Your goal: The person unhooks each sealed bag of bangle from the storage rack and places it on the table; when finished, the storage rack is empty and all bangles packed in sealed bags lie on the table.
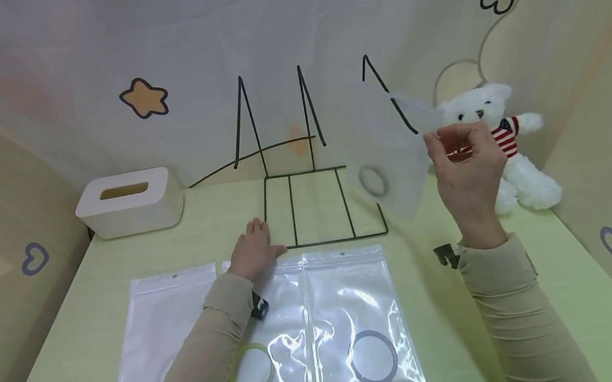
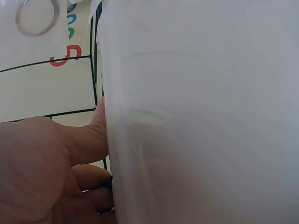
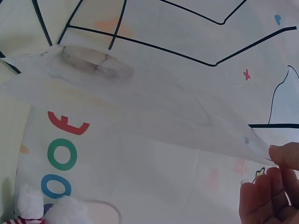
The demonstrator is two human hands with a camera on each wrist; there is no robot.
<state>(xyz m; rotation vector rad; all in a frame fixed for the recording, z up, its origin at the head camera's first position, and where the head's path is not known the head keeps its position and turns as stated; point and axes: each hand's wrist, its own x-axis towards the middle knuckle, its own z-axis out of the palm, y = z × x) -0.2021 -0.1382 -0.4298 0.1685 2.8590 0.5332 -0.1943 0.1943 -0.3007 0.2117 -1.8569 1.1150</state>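
My right hand (image 1: 469, 175) pinches the upper edge of a translucent plastic bag (image 1: 405, 183) between thumb and finger. The bag hangs tilted in front of the right hook of a black wire rack (image 1: 293, 213). Low in the bag lies a grey ring (image 1: 385, 186). In the right wrist view the bag (image 3: 163, 112) stretches sideways from the fingertips. My left hand (image 1: 254, 250) rests at the front left corner of the rack's base, fingers extended. In the left wrist view a whitish sheet (image 2: 201, 93) covers much of the picture and hides part of that hand.
Flat on the table, in front of the rack, lie a middle bag (image 1: 285, 312) with a yellow-green ring, a right bag (image 1: 341, 290) with a greyish ring and a left bag (image 1: 167, 316). A white tissue box (image 1: 163, 196) stands left; a white teddy bear (image 1: 531, 176) sits right.
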